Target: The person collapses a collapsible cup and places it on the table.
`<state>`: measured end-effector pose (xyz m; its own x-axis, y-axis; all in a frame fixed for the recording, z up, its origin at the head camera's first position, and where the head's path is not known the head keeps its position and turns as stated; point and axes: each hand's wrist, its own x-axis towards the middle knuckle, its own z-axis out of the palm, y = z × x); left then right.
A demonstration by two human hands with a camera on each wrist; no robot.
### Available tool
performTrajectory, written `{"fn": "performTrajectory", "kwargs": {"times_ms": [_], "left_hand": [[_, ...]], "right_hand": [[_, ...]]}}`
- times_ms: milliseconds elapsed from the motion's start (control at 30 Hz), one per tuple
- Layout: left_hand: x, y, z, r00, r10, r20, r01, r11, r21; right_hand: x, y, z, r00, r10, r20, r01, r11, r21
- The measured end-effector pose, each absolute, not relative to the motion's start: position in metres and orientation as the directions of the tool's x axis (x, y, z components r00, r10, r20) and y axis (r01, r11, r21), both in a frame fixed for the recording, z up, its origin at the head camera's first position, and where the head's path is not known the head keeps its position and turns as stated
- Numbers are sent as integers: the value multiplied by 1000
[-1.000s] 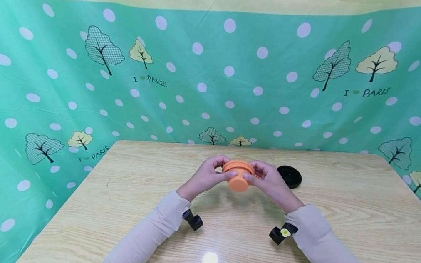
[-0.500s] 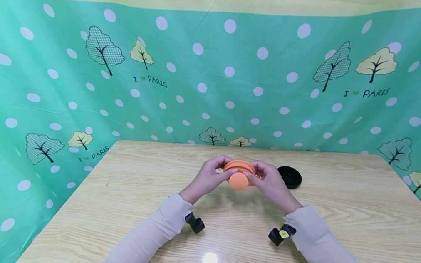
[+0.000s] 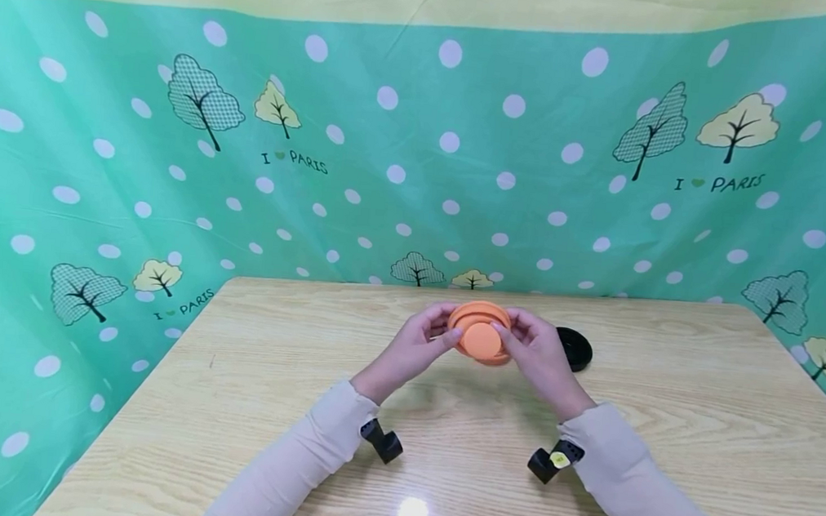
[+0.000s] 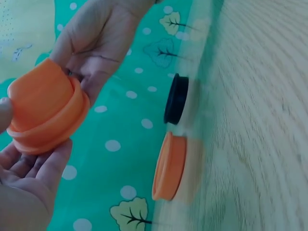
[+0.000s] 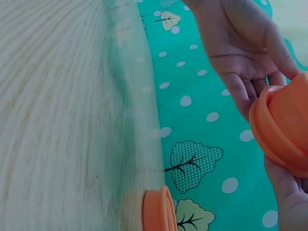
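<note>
Both hands hold an orange collapsible cup (image 3: 483,340) in the air over the table, its round base facing the head camera. My left hand (image 3: 412,348) grips its left side, thumb by the base and fingers behind the wide rim. Opposite it, my right hand (image 3: 540,363) grips the other side the same way. Ring-like folds of the cup wall (image 4: 43,98) show in the left wrist view. On the table beyond lies a round orange piece (image 4: 171,166) with a raised rim, mostly hidden behind the cup in the head view.
A round black lid-like piece (image 3: 577,350) lies on the wooden table (image 3: 286,362), partly hidden by the right hand. Behind the table hangs a green dotted cloth (image 3: 364,147). Each wrist carries a small black camera (image 3: 388,444).
The cup has risen slightly and shifted right in both hands. It has tilted so that its base now faces the head camera more fully. The black piece stays put.
</note>
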<state>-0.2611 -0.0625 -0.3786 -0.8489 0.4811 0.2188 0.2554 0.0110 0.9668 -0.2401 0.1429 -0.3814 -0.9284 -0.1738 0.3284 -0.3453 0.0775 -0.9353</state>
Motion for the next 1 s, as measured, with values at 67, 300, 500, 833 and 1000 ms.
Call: {"fn": "performTrajectory", "kwargs": {"times_ms": [67,300,500,833,1000], "left_hand": [[-260,-62,-378,-844,477,246,283,5,959],[-254,-58,-375,-861,407,305,350,40,936],[-241,-57,-358,-870,363,333,389,94,916],[-258,-63,-374,-851,422,312,422,197,885],[-262,-62,-383,-805,508,305,466,223,856]], "right_hand": [[-240,143,-381,-928,-180,327,-344,70,-936],[-240,141,-383,-924,-182,337,-355,78,-932],[-238,139,-383,-928,-224,298,-309,12,-951],[-240,141,-385,-928,-339,157,-202,103,-974],[-240,140,-384,-913,-393,112,-221,245,-944]]}}
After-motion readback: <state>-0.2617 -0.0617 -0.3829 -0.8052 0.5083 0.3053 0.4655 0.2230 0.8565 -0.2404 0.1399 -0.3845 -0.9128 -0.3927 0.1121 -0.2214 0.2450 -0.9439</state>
